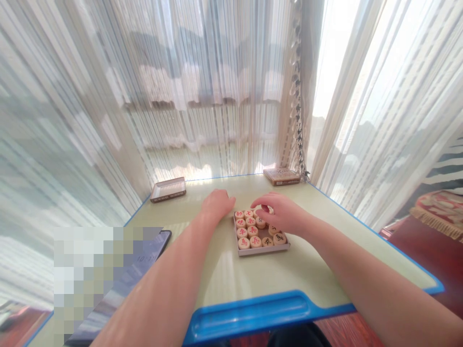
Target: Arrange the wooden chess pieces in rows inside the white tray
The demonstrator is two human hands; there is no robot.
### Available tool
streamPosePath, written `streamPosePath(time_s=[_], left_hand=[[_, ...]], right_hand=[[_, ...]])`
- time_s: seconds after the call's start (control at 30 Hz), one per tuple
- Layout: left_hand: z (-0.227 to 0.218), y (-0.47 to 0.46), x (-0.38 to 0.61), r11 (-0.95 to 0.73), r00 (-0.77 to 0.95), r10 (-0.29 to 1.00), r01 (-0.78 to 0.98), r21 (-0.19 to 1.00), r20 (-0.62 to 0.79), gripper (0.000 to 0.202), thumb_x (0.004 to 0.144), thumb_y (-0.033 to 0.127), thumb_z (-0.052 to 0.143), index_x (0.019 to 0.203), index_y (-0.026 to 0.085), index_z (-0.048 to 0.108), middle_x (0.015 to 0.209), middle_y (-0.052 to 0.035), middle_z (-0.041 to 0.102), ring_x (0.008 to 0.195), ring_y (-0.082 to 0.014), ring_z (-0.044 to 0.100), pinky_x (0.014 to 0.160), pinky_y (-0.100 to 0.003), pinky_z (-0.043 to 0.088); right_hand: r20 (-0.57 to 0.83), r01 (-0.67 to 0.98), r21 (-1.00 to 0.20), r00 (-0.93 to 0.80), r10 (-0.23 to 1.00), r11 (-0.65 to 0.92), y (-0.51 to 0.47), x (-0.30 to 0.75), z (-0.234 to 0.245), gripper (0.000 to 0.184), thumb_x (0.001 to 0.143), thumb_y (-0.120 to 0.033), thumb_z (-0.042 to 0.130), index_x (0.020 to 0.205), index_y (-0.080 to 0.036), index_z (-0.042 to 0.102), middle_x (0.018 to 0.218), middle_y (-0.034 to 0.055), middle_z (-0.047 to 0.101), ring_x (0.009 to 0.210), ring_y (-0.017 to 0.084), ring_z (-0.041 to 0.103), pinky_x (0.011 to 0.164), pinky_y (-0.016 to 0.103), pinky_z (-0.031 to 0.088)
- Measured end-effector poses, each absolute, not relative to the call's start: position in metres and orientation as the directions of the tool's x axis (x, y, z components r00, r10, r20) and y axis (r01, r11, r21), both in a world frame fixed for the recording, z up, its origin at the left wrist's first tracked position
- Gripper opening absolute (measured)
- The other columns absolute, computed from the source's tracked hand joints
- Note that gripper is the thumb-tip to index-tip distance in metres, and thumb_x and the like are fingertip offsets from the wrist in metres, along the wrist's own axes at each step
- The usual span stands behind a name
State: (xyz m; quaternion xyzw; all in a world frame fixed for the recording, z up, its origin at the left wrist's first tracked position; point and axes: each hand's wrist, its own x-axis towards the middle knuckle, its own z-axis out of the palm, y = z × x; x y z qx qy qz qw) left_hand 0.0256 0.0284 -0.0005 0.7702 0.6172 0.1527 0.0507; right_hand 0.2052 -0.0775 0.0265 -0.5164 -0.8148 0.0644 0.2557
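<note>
A shallow box (pixel 265 250) of Chinese chess pieces lies in the middle of the table. Round pale pieces with red characters, such as a red piece (pixel 255 242), fill its left side. Black-lettered ones, among them a black piece (pixel 279 238), sit on the right, around a bare gap in the bottom. My right hand (pixel 280 212) arches over the box's far right corner, its thumb and fingers curled around a piece that is mostly hidden. Just left of the box, my left hand (pixel 217 203) rests on the tabletop, thumb apart from the fingers and nothing visible in it.
An upturned box lid (pixel 168 189) lies at the table's far left corner, and a flat brown box (pixel 281 176) at the far right. A tablet-like device (pixel 144 265) is at the near left, partly pixelated. Blue edging (pixel 253 315) frames the pale table; curtains hang behind.
</note>
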Motion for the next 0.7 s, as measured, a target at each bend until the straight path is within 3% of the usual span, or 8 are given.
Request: streamPosePath(time_s=[0.13,0.23,0.6,0.7], left_hand=[[0.000,0.033,0.025,-0.263,0.235,0.964,0.897,0.354,0.120,0.022,0.066,0.030,0.050,0.079,0.020,0.064,0.086,-0.0101,0.067,0.075,-0.0238,0.061,0.064,-0.030,0.044],[-0.003,0.038,0.021,-0.281,0.274,0.959,0.862,0.422,0.079,0.029,0.059,0.024,0.054,0.085,0.022,0.064,0.089,-0.0086,0.067,0.075,-0.0234,0.061,0.061,-0.029,0.044],[-0.001,0.037,0.016,-0.266,0.289,0.957,0.822,0.503,0.032,0.023,0.058,0.033,0.061,0.076,0.019,0.065,0.083,-0.0079,0.066,0.073,-0.0220,0.059,0.059,-0.028,0.043],[0.003,0.033,0.016,-0.262,0.310,0.951,0.805,0.532,0.001,0.027,0.058,0.031,0.062,0.081,0.019,0.066,0.083,-0.0080,0.065,0.070,-0.0212,0.058,0.058,-0.028,0.042]], right_hand=[[0.345,0.817,-0.376,-0.314,0.885,0.437,-0.077,0.206,0.025,0.028,0.078,-0.027,0.048,0.103,-0.021,0.061,0.070,0.0011,0.056,0.076,0.017,0.050,0.067,0.027,0.036],[0.336,0.821,-0.381,-0.304,0.891,0.424,-0.076,0.206,0.024,0.031,0.078,-0.029,0.048,0.106,-0.021,0.059,0.070,0.0008,0.056,0.074,0.016,0.050,0.066,0.027,0.036],[0.333,0.828,-0.370,-0.305,0.892,0.421,-0.074,0.207,0.022,0.029,0.079,-0.030,0.048,0.103,-0.021,0.060,0.068,0.0004,0.055,0.072,0.016,0.050,0.063,0.026,0.035],[0.339,0.829,-0.367,-0.303,0.891,0.422,-0.073,0.207,0.022,0.028,0.079,-0.030,0.048,0.101,-0.021,0.061,0.068,0.0006,0.055,0.071,0.016,0.050,0.063,0.026,0.036]])
